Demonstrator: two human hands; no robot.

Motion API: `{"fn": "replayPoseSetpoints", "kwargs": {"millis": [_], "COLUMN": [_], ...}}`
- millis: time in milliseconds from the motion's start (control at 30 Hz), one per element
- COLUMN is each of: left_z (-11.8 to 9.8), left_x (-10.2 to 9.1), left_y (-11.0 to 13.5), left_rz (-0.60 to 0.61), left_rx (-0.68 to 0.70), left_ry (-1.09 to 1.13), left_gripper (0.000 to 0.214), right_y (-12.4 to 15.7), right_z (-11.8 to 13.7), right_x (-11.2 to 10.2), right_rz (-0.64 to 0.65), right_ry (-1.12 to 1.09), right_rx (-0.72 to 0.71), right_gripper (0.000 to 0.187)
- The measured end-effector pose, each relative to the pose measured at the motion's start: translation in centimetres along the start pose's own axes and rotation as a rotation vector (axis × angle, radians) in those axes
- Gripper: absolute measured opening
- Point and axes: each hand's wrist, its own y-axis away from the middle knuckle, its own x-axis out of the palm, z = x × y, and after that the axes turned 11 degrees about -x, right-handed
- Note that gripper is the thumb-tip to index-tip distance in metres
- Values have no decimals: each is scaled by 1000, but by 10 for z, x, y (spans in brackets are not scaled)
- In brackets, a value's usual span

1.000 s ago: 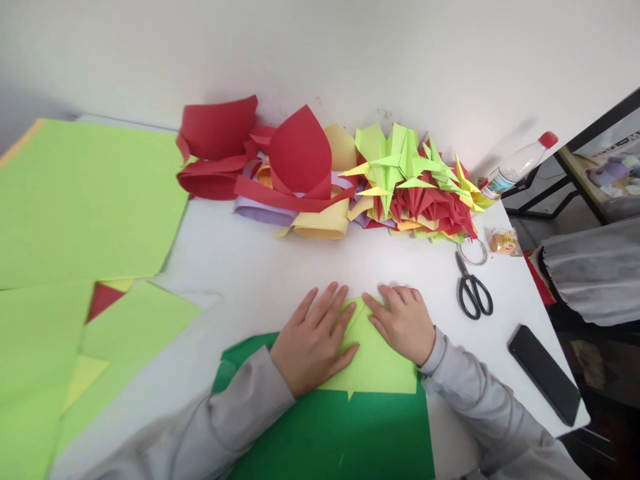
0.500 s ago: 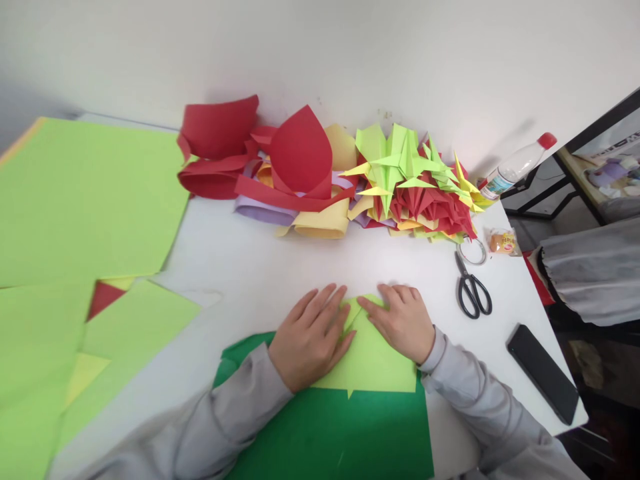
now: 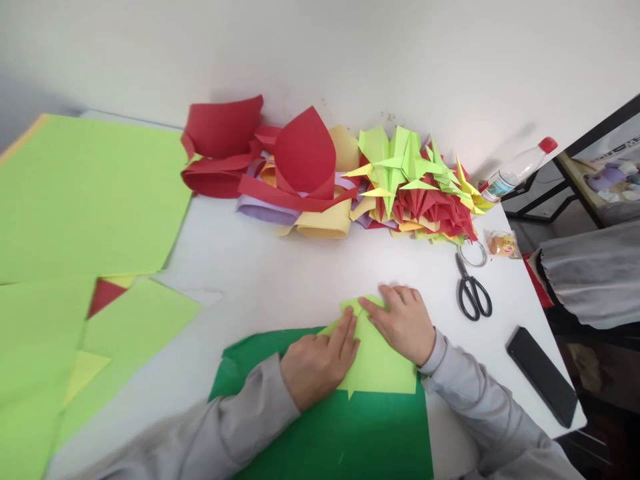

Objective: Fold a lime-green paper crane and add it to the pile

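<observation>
1. Two fingers of the left hand (image 3: pixel 320 367) extend, pressing light-green paper (image 3: pixel 385 370), the others curled loosely.
2. The right hand (image 3: pixel 403 323), fingers unclenched, rests near the paper's far edge.
3. Gray sleeves (image 3: pixel 250 410) angle inward; the paper overlaps a dark-green sheet (image 3: pixel 350 437).

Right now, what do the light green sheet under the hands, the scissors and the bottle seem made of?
Light green sheet: probably paper, matte, with thin, crisp edges. Scissors: the blade looks like dark metal; the smooth black handles could be plastic or coated metal. Bottle: likely glossy plastic, since it is see-through, though glass is possible.
</observation>
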Motion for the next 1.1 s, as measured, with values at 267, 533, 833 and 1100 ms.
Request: {"fn": "replayPoseSetpoints", "kwargs": {"millis": [267, 533, 833, 1100], "left_z": [-6, -7, -4, -1], "left_x": [-3, -7, -7, 1], "left_y": [-1, -1, -3, -8], "left_rz": [-1, 21, 27, 48], "left_rx": [9, -43, -88, 27], "left_ry": [-59, -86, -35, 142], "left_gripper": [21, 23, 25, 26], "right_y": [0, 1, 0, 1], "right_z": [0, 0, 0, 0], "right_x": [1, 2, 3, 3], "right_rz": [4, -14, -9, -21], "right_ry": [10, 14, -1, -6], "right_rx": [-1, -7, -4, 3], "right_gripper": [34, 34, 35, 37]}}
